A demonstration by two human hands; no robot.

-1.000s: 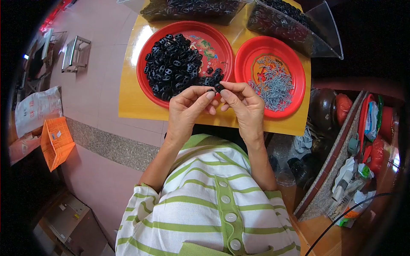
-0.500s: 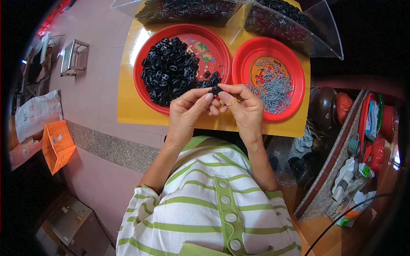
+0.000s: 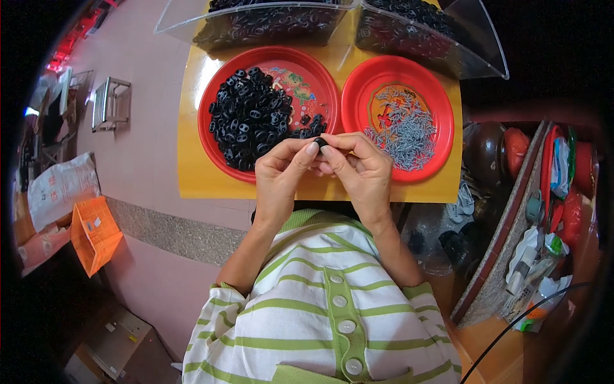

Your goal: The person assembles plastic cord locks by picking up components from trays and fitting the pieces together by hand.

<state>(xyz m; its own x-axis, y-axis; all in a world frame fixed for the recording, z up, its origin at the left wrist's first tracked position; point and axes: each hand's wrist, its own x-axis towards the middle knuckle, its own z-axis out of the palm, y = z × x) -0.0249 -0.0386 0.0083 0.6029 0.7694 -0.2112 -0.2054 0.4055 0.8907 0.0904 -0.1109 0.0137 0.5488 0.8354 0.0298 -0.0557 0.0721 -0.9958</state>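
Note:
Between the fingertips of both hands is a small black plastic piece (image 3: 321, 142), partly covered by the thumbs. My left hand (image 3: 282, 168) pinches it from one side, and my right hand (image 3: 359, 165) pinches it from the other. Just beyond my left hand lies a red round tray (image 3: 320, 67) heaped with black two-holed plastic pieces (image 3: 246, 115); a few smaller black parts (image 3: 312, 127) sit at its right side. Past my right hand, a second red tray (image 3: 364, 80) carries many small grey screws (image 3: 409, 137).
Two clear plastic bins (image 3: 268, 29) of black parts stand along the back of the yellow table (image 3: 214, 185). A metal stool (image 3: 110, 105) and an orange paper box (image 3: 96, 232) are on the floor at left. Bags and a brown jar (image 3: 484, 150) crowd the right.
Both hands stay closed on the small black piece, and the fingers have shifted slightly, covering more of it. The whole view has tilted a little.

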